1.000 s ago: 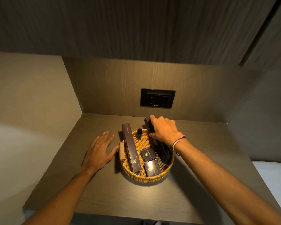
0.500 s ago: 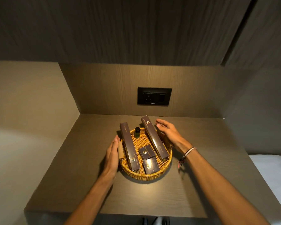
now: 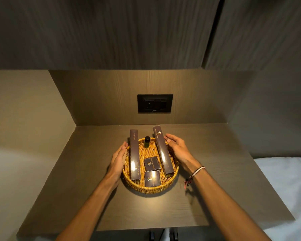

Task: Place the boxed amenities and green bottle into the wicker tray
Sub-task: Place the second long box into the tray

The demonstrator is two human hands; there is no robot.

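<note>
While both hands flank the wicker tray (image 3: 150, 187) on the counter (image 3: 76, 197), everything the task names already lies inside it, so any coming move turns on the tray itself, centred between the two palms. Nearest sits one small square box (image 3: 152, 178), with a second small square box (image 3: 151, 164) just beyond it. Two long boxes run near to far: the left long box (image 3: 134, 153) close to the left hand (image 3: 118, 158), the right long box (image 3: 162, 150) close to the right hand (image 3: 178, 147), both far ends sticking out past the rim. One green bottle (image 3: 147, 141) stands upright at the far side between them. Both hands are spread and hold nothing, palms facing inward beside the rim; whether they touch it I cannot tell. Count: four boxes, one bottle, one tray. By my judgement the placing is done
</note>
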